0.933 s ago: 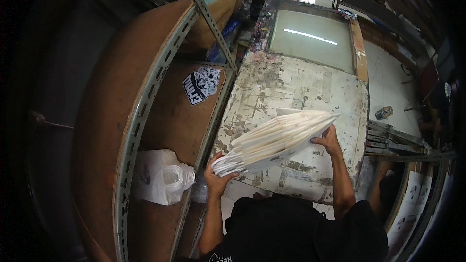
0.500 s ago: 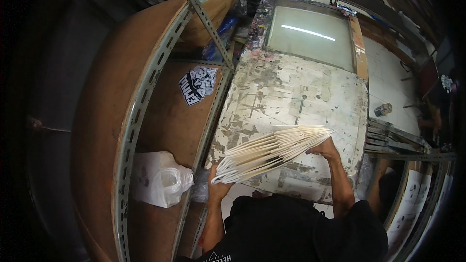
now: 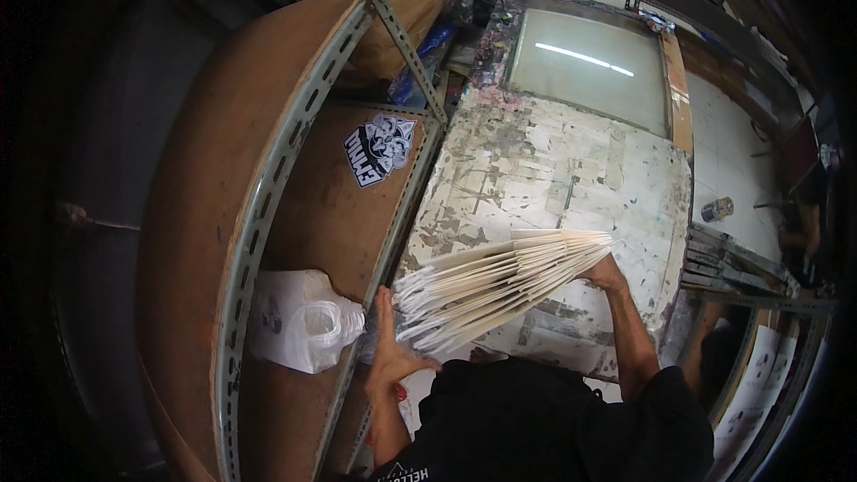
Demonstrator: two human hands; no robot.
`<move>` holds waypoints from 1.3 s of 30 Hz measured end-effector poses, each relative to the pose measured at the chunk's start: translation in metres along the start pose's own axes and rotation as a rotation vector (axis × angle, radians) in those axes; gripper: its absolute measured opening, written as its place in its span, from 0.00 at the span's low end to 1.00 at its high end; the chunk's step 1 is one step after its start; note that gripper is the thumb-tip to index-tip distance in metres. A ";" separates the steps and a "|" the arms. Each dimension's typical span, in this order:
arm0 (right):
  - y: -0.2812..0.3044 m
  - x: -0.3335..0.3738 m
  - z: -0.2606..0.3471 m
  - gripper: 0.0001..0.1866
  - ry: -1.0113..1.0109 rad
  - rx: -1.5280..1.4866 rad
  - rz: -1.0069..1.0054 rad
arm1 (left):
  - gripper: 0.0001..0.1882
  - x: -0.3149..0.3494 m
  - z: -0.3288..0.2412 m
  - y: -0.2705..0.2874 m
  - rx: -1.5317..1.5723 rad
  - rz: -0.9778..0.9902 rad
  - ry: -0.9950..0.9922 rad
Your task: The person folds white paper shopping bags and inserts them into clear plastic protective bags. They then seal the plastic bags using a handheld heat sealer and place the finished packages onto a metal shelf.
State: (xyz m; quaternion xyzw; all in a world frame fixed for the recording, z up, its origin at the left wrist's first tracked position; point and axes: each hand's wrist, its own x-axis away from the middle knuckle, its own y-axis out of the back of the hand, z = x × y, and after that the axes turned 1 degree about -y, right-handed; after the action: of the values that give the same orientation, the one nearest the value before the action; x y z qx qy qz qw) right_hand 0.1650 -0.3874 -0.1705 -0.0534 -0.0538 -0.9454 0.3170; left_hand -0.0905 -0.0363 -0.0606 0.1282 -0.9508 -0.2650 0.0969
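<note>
A thick stack of flat cream bags [image 3: 500,281], apparently paper, is held slanting above a paint-worn table [image 3: 544,161]. White cord-like handles fan out at its left end, slightly blurred. My right hand [image 3: 604,273] grips the stack's right end, its fingers partly hidden beneath. Beside the fanned left end, my left hand [image 3: 391,353] is open, thumb and fingers spread apart, palm facing the stack. Whether it touches the handles I cannot tell.
To my left rises a metal-framed shelf [image 3: 295,138] with brown boards. On it sit a white bundle [image 3: 299,321] with round white loops and a black-and-white sticker [image 3: 384,150]. A glass panel [image 3: 589,71] lies at the table's far end. A can [image 3: 717,209] stands on the floor at right.
My left hand has let go of the stack's left end and opened, moving slightly down and left. The bags' left ends have spread apart. My right hand keeps its hold.
</note>
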 end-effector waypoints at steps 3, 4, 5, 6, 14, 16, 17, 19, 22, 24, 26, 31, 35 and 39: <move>0.003 0.010 0.002 0.41 -0.016 -0.063 -0.036 | 0.83 -0.007 -0.087 0.031 -0.198 0.027 -0.241; 0.002 0.012 0.003 0.41 -0.026 -0.089 -0.043 | 0.83 -0.012 -0.114 0.032 -0.283 0.046 -0.313; 0.000 0.009 0.002 0.41 -0.035 -0.090 -0.033 | 0.83 -0.017 -0.139 0.025 -0.372 0.057 -0.379; 0.000 0.008 0.002 0.41 -0.042 -0.089 -0.028 | 0.83 -0.024 -0.153 0.014 -0.461 0.068 -0.449; -0.005 0.007 0.004 0.41 0.030 0.040 -0.070 | 0.73 -0.067 -0.138 -0.042 -0.697 0.356 -0.288; -0.007 0.006 0.002 0.40 0.023 0.010 -0.072 | 0.69 -0.067 -0.142 -0.044 -0.732 0.327 -0.297; -0.008 0.006 0.007 0.37 0.004 -0.024 -0.076 | 0.62 -0.068 -0.145 -0.045 -0.639 0.266 -0.322; -0.012 0.004 0.012 0.35 -0.011 -0.035 -0.088 | 0.60 -0.074 -0.132 -0.051 -0.720 0.249 -0.255; -0.012 -0.002 0.006 0.33 -0.031 -0.069 -0.121 | 0.46 -0.079 -0.133 -0.055 -0.744 0.070 -0.259; -0.011 -0.002 0.003 0.32 -0.055 -0.125 -0.142 | 0.40 -0.087 -0.140 -0.048 -0.812 -0.001 -0.361; -0.016 -0.008 0.026 0.30 -0.087 -0.204 -0.161 | 0.30 -0.100 -0.127 -0.044 -0.731 -0.007 -0.284; -0.015 -0.070 0.081 0.33 -0.167 -0.043 0.056 | 0.33 -0.117 -0.102 -0.017 -0.341 -0.070 -0.062; -0.042 -0.141 0.061 0.44 -0.099 0.282 0.064 | 0.43 -0.126 -0.026 -0.003 0.133 -0.050 0.241; -0.072 -0.141 0.066 0.55 0.140 0.792 -0.114 | 0.37 -0.153 0.094 -0.019 0.155 -0.015 0.291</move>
State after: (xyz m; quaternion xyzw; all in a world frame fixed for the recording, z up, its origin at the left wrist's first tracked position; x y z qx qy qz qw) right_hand 0.2378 -0.2374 -0.1294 0.1407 -0.3949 -0.8689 0.2631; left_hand 0.0346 0.0388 -0.1677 0.1794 -0.9433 -0.1703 0.2215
